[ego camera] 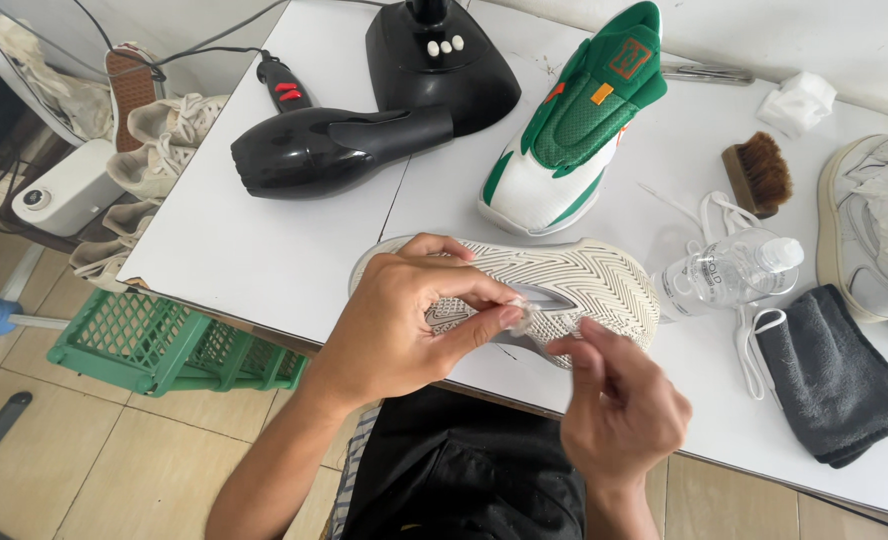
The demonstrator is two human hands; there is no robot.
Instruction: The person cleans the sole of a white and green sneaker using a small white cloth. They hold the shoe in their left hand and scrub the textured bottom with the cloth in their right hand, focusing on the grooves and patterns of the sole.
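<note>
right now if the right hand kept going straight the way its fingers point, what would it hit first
Probably the upturned shoe sole: the right hand points up and slightly left at it, fingertips almost touching, though depth is hard to judge.

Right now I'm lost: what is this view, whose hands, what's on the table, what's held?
One camera, worn on a person's head, looks down at their own bare hands; no machine. The left hand grips an upturned sneaker, sole showing. The right hand pinches something small and pale beside it; I can't tell what. On the white table: a black hair dryer, a green and white shoe, a brush, a clear bottle, a dark cloth.
</note>
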